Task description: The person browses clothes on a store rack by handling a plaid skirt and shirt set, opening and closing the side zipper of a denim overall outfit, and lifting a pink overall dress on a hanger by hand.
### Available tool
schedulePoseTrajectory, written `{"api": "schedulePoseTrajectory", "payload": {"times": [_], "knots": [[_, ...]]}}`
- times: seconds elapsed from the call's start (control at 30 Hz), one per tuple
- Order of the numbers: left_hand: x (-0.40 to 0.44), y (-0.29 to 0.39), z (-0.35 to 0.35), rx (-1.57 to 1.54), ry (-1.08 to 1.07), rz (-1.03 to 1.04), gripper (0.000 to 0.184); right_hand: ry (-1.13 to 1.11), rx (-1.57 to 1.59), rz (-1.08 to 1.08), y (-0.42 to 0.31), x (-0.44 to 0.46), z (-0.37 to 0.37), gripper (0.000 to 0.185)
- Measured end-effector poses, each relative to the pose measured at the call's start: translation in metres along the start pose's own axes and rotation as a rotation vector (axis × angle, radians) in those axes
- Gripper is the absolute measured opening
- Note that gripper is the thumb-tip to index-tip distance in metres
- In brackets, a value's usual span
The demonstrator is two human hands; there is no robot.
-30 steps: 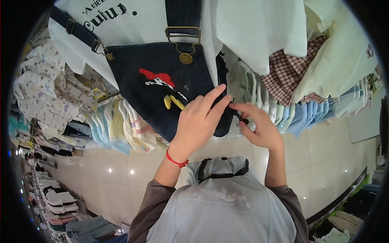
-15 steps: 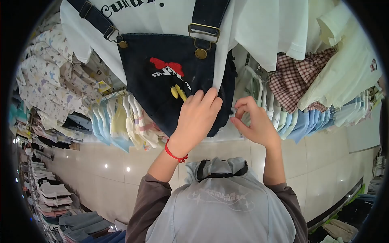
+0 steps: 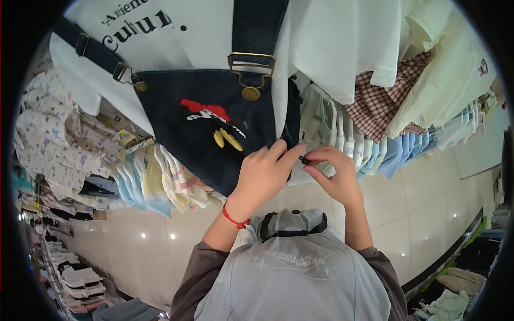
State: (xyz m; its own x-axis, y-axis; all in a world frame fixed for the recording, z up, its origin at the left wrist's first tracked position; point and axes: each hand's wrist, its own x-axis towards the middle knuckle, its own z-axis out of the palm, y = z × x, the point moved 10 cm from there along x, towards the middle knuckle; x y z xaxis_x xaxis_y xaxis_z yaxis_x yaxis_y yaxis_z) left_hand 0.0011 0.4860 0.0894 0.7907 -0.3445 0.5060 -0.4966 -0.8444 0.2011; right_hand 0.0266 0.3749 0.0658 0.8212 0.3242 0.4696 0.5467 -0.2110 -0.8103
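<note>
Dark navy overalls (image 3: 182, 144) hang in front of me over a white T-shirt (image 3: 176, 48) with black lettering. Their bib carries a red bow and two yellow shapes, and a brass buckle (image 3: 251, 69) joins each strap. My left hand (image 3: 265, 174), with a red cord bracelet (image 3: 234, 218) at the wrist, is closed on the side edge of the overalls. Just beside it, my right hand (image 3: 338, 176) pinches a small black piece (image 3: 304, 160) between thumb and fingers. Whether that piece is attached to the overalls, I cannot tell.
Baby clothes on white hangers (image 3: 160, 171) line the rail at left, with patterned garments (image 3: 51, 128) above. To the right hang a checked garment (image 3: 383, 101), a pale dress (image 3: 439, 80) and blue tops (image 3: 399, 152). Folded clothes (image 3: 83, 283) are stacked at lower left above the tiled floor (image 3: 144, 257).
The overalls and T-shirt have shifted left and down in view. My left hand has moved to the overalls' side edge, and my right hand has come closer, with the black piece now showing.
</note>
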Motion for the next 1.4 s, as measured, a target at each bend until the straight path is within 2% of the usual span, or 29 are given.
{"api": "schedulePoseTrajectory", "payload": {"times": [0.17,0.47,0.57,0.67,0.87,1.07,1.17,1.27,1.3,1.4], "knots": [[-0.001,0.006,0.009,-0.002,-0.038,-0.015,0.025,0.074,-0.043,-0.012,0.003,-0.01,-0.011,0.015],[-0.003,0.021,0.005,-0.066,0.013,0.048,0.027,0.017,-0.05,-0.063,0.006,-0.015,-0.011,0.012],[-0.008,0.023,0.008,0.002,0.001,0.054,0.022,0.003,-0.051,-0.101,0.003,-0.015,-0.007,0.014],[-0.012,0.022,0.011,0.047,-0.004,0.051,0.02,0.082,-0.1,-0.266,-0.011,-0.015,-0.007,0.023],[-0.014,0.025,0.011,0.078,0.07,0.039,0.019,0.075,-0.068,-0.246,-0.003,-0.017,0.001,0.044],[-0.014,0.028,0.013,0.087,0.054,0.027,0.015,0.07,0.082,-0.15,0.016,-0.02,0.011,0.04],[-0.011,0.015,0.003,0.058,0.104,-0.02,0.013,0.049,0.055,-0.098,0.02,-0.021,0.006,0.04],[-0.007,-0.001,-0.024,0.064,0.194,-0.101,0.016,0.119,0.081,-0.053,0.03,-0.02,-0.017,0.04],[-0.007,-0.001,-0.026,0.025,0.191,-0.103,0.018,0.152,0.169,-0.09,0.029,-0.02,-0.022,0.036],[-0.002,0.013,-0.022,-0.023,0.163,-0.026,0.017,0.108,0.024,-0.169,0.007,-0.017,-0.023,0.034]]}}
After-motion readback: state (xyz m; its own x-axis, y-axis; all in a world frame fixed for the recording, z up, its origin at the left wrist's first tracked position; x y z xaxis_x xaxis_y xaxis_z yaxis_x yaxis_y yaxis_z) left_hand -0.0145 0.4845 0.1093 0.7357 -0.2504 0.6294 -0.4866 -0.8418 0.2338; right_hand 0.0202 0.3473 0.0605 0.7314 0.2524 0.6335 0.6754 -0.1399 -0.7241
